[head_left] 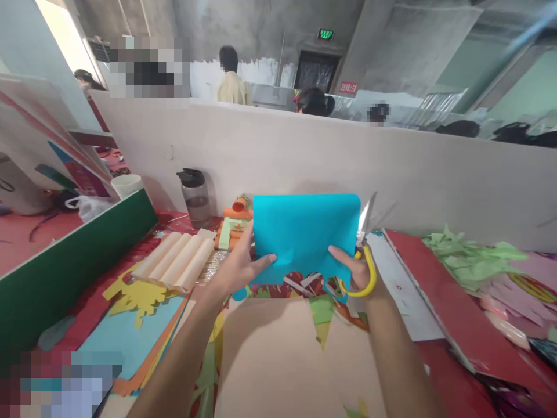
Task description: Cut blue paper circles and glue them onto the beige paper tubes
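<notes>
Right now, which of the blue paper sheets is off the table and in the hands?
The bright blue sheet, held upright between the left hand and right hand. The paler blue sheet lies flat in the stack at lower left.

Grey concrete walls, white partition

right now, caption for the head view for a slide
Both hands hold up a blue sheet, right hand also gripping yellow scissors, above scattered paper scraps.

Cyan paper sheet, folded, rounded top corners, held upright above surface, yellow-handled scissors at its right edge, blades up
</notes>
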### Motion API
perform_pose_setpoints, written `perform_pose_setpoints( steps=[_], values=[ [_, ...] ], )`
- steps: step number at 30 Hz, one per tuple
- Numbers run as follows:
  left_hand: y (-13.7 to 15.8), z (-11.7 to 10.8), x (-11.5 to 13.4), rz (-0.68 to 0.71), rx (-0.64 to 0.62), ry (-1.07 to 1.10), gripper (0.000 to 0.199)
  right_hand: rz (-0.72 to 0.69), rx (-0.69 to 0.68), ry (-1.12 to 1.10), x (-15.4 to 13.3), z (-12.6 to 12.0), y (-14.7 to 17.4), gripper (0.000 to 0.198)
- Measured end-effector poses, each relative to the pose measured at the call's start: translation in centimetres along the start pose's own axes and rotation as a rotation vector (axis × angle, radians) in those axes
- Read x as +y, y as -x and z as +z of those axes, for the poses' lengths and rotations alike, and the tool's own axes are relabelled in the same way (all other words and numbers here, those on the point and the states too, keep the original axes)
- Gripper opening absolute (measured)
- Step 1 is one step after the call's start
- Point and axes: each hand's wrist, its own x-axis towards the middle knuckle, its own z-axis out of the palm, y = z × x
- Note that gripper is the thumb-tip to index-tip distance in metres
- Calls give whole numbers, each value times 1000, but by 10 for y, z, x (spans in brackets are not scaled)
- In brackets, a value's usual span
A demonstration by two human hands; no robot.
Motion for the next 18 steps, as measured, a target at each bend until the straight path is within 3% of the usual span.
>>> perform_pose_setpoints(
  steps=[4, 6, 11, 14, 18],
  values=[
    [-6, -1, -18, -37, 191, -233, 81, -48, 66, 281, 1, 11, -10, 50],
    [-7, -2, -24, -61, 217, -199, 83, -61, 96, 332, 5, 13, -12, 53],
    [-5, 0, -23, -233, 131, 122, 83, -173, 141, 242, 6, 9, -12, 49],
    [-3, 3, -19, -353, 42, 178, 76, -231, 156, 192, 0, 6, -10, 43],
    [0, 6, -20, -385, 59, 223, 68, -210, 185, 117, -3, 7, -8, 42]
  ],
)
